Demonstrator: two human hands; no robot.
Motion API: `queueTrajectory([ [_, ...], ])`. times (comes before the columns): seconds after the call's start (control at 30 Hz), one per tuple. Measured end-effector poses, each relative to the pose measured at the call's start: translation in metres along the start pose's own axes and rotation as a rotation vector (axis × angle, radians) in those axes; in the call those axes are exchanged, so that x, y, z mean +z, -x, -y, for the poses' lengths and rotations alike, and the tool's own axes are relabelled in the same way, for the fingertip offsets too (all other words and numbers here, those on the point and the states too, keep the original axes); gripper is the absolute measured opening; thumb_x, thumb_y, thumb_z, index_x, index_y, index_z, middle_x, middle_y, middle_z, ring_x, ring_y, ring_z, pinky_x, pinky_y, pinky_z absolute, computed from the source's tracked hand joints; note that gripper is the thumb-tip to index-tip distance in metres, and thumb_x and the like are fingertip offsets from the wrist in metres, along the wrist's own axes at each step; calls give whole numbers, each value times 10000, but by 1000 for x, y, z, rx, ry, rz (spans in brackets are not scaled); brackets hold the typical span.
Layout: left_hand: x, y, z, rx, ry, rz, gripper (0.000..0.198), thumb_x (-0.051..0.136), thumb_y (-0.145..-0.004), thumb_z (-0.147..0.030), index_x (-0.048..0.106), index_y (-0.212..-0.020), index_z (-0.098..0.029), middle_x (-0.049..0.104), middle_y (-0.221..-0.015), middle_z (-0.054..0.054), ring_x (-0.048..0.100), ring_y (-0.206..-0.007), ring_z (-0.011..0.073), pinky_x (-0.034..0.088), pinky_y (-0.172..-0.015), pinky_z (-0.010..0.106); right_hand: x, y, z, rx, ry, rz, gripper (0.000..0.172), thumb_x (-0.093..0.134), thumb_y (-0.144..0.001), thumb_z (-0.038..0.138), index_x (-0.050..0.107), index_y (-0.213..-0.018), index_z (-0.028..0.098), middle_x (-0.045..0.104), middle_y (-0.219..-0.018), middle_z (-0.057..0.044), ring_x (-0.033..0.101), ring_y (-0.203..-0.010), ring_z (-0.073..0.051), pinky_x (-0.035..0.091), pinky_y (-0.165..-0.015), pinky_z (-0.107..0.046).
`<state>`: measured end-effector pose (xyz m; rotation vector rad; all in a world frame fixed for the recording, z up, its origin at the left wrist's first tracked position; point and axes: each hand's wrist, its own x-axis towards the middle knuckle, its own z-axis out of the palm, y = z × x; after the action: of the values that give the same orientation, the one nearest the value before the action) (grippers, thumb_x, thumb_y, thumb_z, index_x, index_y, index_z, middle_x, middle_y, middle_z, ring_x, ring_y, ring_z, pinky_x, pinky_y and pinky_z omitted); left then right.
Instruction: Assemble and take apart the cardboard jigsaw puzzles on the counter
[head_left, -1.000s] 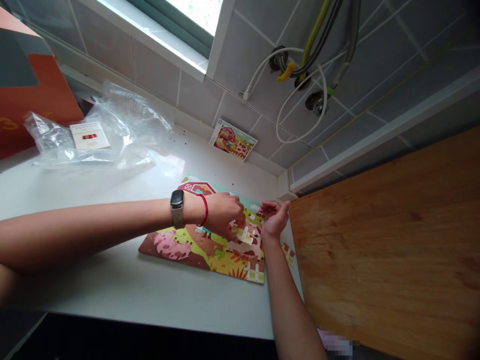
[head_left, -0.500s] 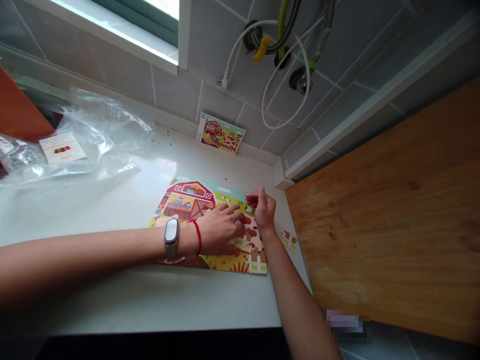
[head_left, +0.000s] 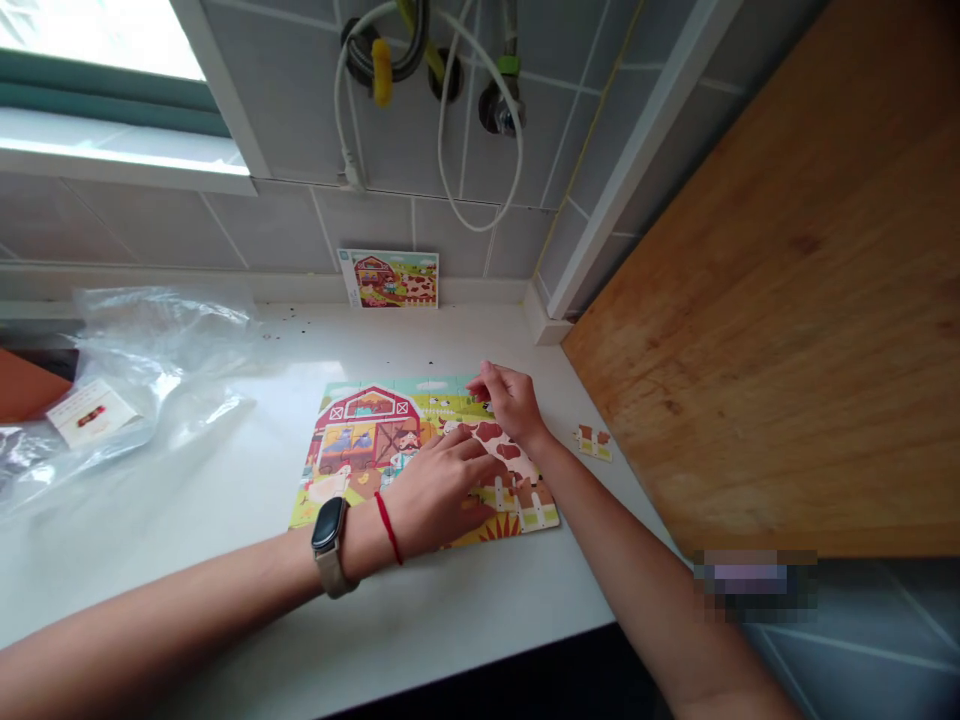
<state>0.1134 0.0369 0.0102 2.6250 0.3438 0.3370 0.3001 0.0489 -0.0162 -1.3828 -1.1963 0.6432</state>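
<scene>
A farm-scene jigsaw puzzle (head_left: 375, 440) lies assembled on the white counter (head_left: 225, 580), showing a red barn and brown-spotted animals. My left hand (head_left: 439, 490), with a watch and a red string on the wrist, rests spread across its lower right part. My right hand (head_left: 510, 400) touches the puzzle's upper right area with bunched fingers; any piece in them is hidden. One loose puzzle piece (head_left: 594, 443) lies on the counter to the right, apart from both hands. A small picture card (head_left: 388, 278) of the same scene leans against the wall.
A crumpled clear plastic bag (head_left: 150, 370), a small white card (head_left: 91, 412) and an orange box (head_left: 22, 388) sit at the left. A wooden board (head_left: 750, 300) stands along the right. Hoses (head_left: 442, 100) hang on the tiled wall.
My left hand has slid from the barn toward the puzzle's lower right, uncovering the barn. The head view has turned, so the whole scene appears rotated. My right hand has shifted only slightly.
</scene>
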Motion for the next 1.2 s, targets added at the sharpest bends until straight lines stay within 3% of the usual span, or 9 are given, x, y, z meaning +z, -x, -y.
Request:
queueTrajectory([
  [0.13, -9, 27, -10, -14, -4, -8, 379, 726, -837, -209, 651, -1208, -245, 680, -1102, 69, 583, -1052, 276, 533, -895, 421, -1, 0, -1, -6, 13, 17, 579, 504, -967, 633, 751, -707, 179, 683, -680, -46, 622, -621, -158, 503, -636, -276],
  [0.37, -9, 68, -5, -33, -14, -177, 426, 671, -925, -297, 558, -1330, -228, 682, -1126, 97, 607, -1034, 266, 548, -858, 419, 1, 1, 0, -20, 70, 39, 600, 502, -956, 657, 757, -700, 179, 673, -656, -35, 607, -611, -152, 472, -640, -269],
  [0.57, 6, 73, 5, -38, 8, -148, 369, 680, -916, -306, 621, -1276, -248, 680, -1151, 99, 602, -1070, 280, 540, -902, 457, 4, 2, -4, -18, 87, 17, 609, 513, -935, 683, 773, -703, 183, 706, -676, -44, 609, -613, -163, 478, -624, -277],
  [0.77, 2, 76, 3, 24, -2, -137, 141, 648, -972, -312, 715, -1081, -253, 694, -1162, 78, 594, -1125, 267, 536, -922, 448, 3, 1, -6, -35, 113, 24, 584, 505, -964, 633, 769, -708, 179, 699, -657, -39, 619, -606, -161, 483, -621, -279],
  [1.0, 0, 77, 1, 98, -158, -128, 152, 599, -1001, -295, 718, -1059, -220, 655, -1317, 86, 552, -1253, 310, 550, -946, 494, 4, 1, -3, -56, 156, 53, 572, 491, -978, 601, 760, -696, 184, 685, -639, -21, 612, -586, -150, 474, -636, -279],
  [1.2, -6, 69, 4, 124, -143, -72, 170, 607, -994, -320, 747, -1023, -230, 629, -1363, 95, 520, -1331, 316, 542, -1001, 510, 4, 1, -2, -73, 171, 56, 588, 468, -980, 619, 756, -701, 189, 658, -624, -21, 601, -596, -156, 475, -636, -278],
])
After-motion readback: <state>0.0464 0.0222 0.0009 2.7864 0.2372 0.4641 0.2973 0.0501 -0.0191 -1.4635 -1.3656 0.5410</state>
